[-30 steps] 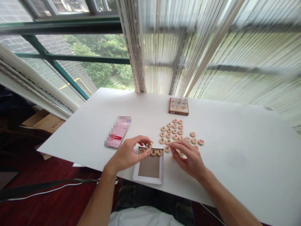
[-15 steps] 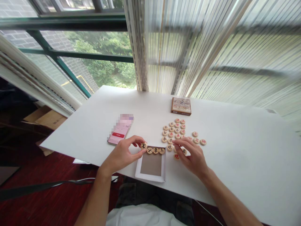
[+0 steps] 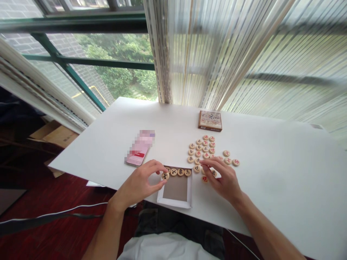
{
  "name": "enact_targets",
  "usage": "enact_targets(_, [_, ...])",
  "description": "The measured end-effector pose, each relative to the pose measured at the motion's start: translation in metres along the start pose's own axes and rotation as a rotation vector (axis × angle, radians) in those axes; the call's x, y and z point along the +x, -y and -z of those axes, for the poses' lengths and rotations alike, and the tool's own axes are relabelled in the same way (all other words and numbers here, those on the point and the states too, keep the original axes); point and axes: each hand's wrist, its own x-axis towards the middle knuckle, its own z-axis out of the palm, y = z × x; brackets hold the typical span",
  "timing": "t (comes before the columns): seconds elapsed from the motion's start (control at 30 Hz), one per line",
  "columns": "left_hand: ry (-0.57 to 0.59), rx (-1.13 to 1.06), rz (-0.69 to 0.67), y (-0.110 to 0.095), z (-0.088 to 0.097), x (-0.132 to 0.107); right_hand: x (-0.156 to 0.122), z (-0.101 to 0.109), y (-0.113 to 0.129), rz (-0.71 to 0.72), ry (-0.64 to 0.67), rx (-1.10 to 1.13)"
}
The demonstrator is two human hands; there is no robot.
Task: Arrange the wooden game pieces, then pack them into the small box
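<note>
My left hand (image 3: 142, 180) pinches a round wooden chess piece (image 3: 165, 176) with a black character, over the left edge of a shallow white box tray (image 3: 175, 203). A row of similar pieces (image 3: 180, 172) lies along the tray's far side. My right hand (image 3: 223, 177) rests on the table with fingers curled over loose pieces (image 3: 205, 178) just right of the tray; whether they grip one is hidden. A cluster of several red- and black-marked pieces (image 3: 202, 148) lies beyond the fingers.
A brown printed box lid (image 3: 210, 120) lies at the back of the white table (image 3: 271, 173). A phone (image 3: 139, 149) lies left of the tray. Windows and striped blinds stand behind. Cardboard boxes (image 3: 54, 134) and a cable (image 3: 54, 215) are on the floor at the left.
My left hand has brought its piece down and left, from above the row to the tray's left edge. My right hand has stayed over the loose pieces. The camera shifted slightly.
</note>
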Motion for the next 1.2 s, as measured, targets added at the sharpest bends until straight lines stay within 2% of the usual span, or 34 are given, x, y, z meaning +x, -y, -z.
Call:
enact_targets(0.17, [-0.029,0.180,-0.051,0.001,-0.005,-0.002,0.000,-0.001,-0.001,-0.003,0.010,-0.002])
enact_targets(0.3, [-0.004,0.259,-0.077,-0.002,-0.007,-0.001,0.000,-0.001,0.000,-0.010,0.018,-0.004])
enact_targets(0.83, [0.041,0.250,-0.054,-0.004,-0.010,0.001,0.000,0.000,0.000,-0.020,0.043,-0.013])
enact_targets(1.2, [0.026,0.196,-0.014,-0.007,-0.015,0.008,0.000,0.000,0.001,-0.037,0.063,-0.012])
